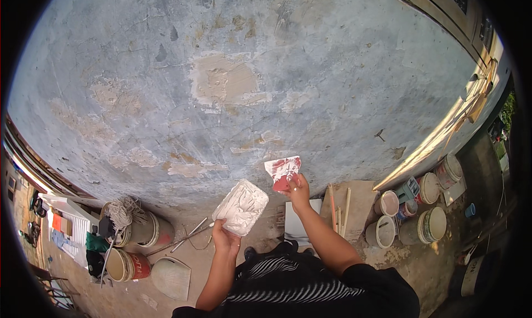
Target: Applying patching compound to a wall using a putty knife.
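Note:
My left hand grips the lower left edge of a rectangular plastic tub full of white putty. In my right hand is a red putty scraper, its wide flat blade smeared with white. The scraper is raised beside the tub, a little to its right and apart from it. Both are held in front of a worn blue-grey wall. A large patch of beige putty covers part of the wall, with smaller smears below it and to the left.
Several buckets stand on the floor to the right, near wooden sticks. On the left are more buckets, a mop head, a dustpan and a white crate. A window frame is at the upper right.

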Available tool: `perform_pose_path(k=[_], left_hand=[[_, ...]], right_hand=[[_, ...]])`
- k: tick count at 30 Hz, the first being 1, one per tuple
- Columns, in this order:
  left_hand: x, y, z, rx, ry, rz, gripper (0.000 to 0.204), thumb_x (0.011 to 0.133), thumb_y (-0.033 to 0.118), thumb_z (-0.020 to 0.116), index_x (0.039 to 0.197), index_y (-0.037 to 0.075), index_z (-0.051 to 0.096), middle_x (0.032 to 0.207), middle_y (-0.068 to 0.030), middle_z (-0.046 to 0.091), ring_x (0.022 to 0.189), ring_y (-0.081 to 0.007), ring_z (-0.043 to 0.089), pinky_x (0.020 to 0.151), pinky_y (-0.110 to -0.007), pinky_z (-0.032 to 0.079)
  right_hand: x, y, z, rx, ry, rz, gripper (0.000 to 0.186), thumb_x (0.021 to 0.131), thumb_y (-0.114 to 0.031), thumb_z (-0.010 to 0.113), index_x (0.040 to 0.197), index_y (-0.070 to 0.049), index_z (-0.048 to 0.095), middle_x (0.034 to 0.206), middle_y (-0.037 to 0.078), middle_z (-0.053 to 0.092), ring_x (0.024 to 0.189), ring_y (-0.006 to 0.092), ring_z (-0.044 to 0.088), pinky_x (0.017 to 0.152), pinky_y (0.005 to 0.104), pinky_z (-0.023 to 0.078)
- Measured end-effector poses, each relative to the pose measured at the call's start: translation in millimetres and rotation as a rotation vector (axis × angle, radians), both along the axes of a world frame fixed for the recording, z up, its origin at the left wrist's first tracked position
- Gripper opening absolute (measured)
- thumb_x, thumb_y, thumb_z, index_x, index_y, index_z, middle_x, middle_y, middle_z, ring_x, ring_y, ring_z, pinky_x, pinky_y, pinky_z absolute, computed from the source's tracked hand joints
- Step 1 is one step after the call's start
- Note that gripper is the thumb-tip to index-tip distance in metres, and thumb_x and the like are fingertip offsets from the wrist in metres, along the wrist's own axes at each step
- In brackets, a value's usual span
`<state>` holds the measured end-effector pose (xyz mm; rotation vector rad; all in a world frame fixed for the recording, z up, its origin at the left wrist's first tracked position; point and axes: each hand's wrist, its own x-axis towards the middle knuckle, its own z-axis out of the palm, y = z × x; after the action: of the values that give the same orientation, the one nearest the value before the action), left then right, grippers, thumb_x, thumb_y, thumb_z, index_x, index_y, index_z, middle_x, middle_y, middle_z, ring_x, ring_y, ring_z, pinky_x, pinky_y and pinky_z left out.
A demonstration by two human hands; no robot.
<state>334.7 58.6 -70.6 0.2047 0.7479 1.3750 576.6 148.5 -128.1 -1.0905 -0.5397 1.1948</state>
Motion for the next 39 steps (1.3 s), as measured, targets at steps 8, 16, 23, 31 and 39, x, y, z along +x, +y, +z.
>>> perform_pose_path(k=[8, 16, 23, 31, 39], left_hand=[[2, 2, 2, -0.031, 0.013, -0.016, 0.066, 0.082, 0.018, 0.05, 0.144, -0.001, 0.041, 0.144, -0.018, 0.05, 0.131, -0.0357, 0.051, 0.109, -0.049, 0.043], [3, 2, 2, -0.026, -0.005, -0.003, 0.065, 0.081, 0.018, 0.05, 0.143, -0.002, 0.042, 0.143, -0.0183, 0.051, 0.132, -0.0351, 0.051, 0.109, -0.049, 0.043], [8, 5, -7, -0.034, -0.021, -0.019, 0.064, 0.081, 0.016, 0.05, 0.142, -0.002, 0.043, 0.143, -0.0179, 0.052, 0.131, -0.0351, 0.052, 0.109, -0.048, 0.043], [7, 3, -3, -0.035, -0.024, -0.021, 0.062, 0.082, 0.017, 0.05, 0.141, -0.002, 0.044, 0.142, -0.018, 0.052, 0.13, -0.0344, 0.052, 0.11, -0.047, 0.043], [9, 1, 1, -0.039, -0.022, -0.018, 0.062, 0.083, 0.016, 0.049, 0.142, -0.003, 0.043, 0.142, -0.0182, 0.052, 0.131, -0.0344, 0.052, 0.11, -0.048, 0.043]], right_hand=[[-1, 20, 31, 0.075, 0.003, -0.032, 0.011, 0.099, -0.01, 0.055, 0.109, -0.006, 0.055, 0.104, 0.006, 0.064, 0.083, 0.0178, 0.068, 0.061, 0.0316, 0.061], [1, 3, 11, -0.034, -0.027, 0.002, 0.008, 0.098, -0.009, 0.056, 0.106, -0.006, 0.055, 0.102, 0.006, 0.062, 0.083, 0.0183, 0.067, 0.058, 0.0316, 0.06], [7, 22, 13, 0.046, -0.037, -0.068, 0.006, 0.098, -0.009, 0.056, 0.103, -0.007, 0.056, 0.1, 0.006, 0.063, 0.083, 0.0181, 0.067, 0.062, 0.0343, 0.062], [14, -3, 3, -0.089, -0.043, -0.019, 0.008, 0.097, -0.009, 0.057, 0.105, -0.005, 0.056, 0.101, 0.008, 0.062, 0.076, 0.0191, 0.067, 0.061, 0.0347, 0.063], [-5, 30, 63, -0.091, 0.196, -0.009, 0.013, 0.099, -0.007, 0.051, 0.11, -0.001, 0.051, 0.103, 0.016, 0.063, 0.086, 0.0283, 0.07, 0.072, 0.0388, 0.063]])
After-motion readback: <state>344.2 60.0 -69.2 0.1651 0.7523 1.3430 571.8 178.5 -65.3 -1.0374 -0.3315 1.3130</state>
